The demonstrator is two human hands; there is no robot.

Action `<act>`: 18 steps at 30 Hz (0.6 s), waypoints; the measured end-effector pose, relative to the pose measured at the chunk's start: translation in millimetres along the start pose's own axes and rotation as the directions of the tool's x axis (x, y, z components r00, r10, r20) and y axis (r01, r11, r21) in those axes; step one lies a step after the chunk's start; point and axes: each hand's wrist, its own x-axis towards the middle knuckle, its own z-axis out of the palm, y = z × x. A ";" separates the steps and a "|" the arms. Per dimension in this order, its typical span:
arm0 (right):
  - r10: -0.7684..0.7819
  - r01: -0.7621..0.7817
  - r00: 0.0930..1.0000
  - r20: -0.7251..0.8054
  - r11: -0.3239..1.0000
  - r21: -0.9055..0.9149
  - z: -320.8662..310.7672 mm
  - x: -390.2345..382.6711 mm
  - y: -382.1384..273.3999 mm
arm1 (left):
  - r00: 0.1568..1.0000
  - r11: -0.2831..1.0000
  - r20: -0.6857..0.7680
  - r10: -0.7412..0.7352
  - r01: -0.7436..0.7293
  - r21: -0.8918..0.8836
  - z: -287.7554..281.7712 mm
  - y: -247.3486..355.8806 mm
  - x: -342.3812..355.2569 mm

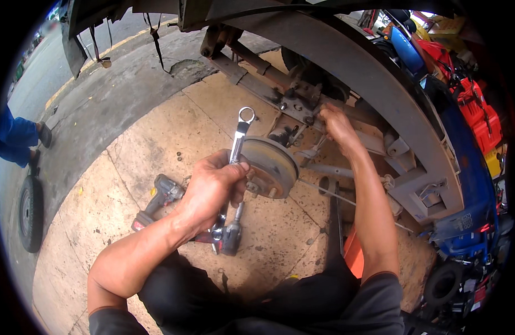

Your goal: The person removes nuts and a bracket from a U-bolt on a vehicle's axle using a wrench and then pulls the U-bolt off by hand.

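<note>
My left hand (210,184) is closed around a shiny ring wrench (240,134), whose ring end points up and away from me. A rusty brake drum (268,166) with studs stands just beyond that hand. Farther right, my right hand (338,127) reaches under the vehicle with its fingers curled at the edge of a greasy metal plate (295,107) on the axle and leaf spring (252,84). Its fingertips are pressed together at a bolt there; whatever they grip is hidden.
One cordless power tool (167,191) lies on the tiles left of my forearm, another (231,237) below my left hand. Small nuts (179,156) dot the floor. A loose wheel (29,214) and a person's blue-trousered legs (16,134) are far left. The vehicle's fender (374,72) arches overhead.
</note>
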 end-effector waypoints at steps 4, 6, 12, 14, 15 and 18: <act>-0.245 0.198 0.969 -0.006 0.796 -0.573 6.7 -11.1 -11.8 | 1.000 1.000 -0.008 -0.022 0.022 -0.018 -1.6 -1.7 3.1; -0.190 0.168 0.981 0.033 0.755 -0.634 4.5 -14.7 -18.1 | 1.000 1.000 -0.011 -0.016 0.016 -0.007 -2.2 -4.4 4.8; -0.237 0.257 0.962 0.133 0.630 -0.733 6.7 -19.5 -26.4 | 1.000 0.999 0.002 -0.011 0.011 -0.033 -2.3 -3.1 5.6; -0.248 0.309 0.949 0.196 0.600 -0.738 3.8 -15.5 -25.4 | 1.000 0.999 0.003 -0.014 0.015 -0.039 -1.5 -3.3 6.0; -0.268 0.349 0.935 0.232 0.572 -0.742 3.3 -12.1 -22.4 | 1.000 0.999 0.000 -0.016 0.016 -0.036 -1.5 -3.7 6.0; -0.311 0.466 0.884 0.349 0.518 -0.717 -5.8 -9.4 -17.9 | 1.000 0.999 0.002 -0.015 0.016 -0.031 -2.0 -5.7 7.4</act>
